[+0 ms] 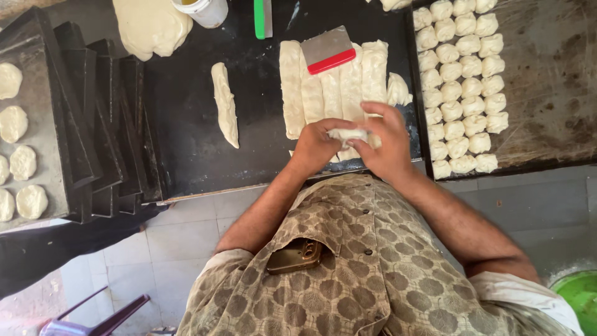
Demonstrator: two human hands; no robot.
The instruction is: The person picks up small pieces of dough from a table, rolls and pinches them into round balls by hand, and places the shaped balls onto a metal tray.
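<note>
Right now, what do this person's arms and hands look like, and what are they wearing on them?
Both the left hand and right hand are bare, with no gloves, rings or watch visible. The forearms are uncovered. Short light sleeves end near the elbows, under a tan vest patterned with rounded leaf shapes.

A bakery: dough rolls on a worktop, stacked baking trays

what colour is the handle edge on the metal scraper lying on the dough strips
Red, on the scraper; shows best in the head view.
</note>
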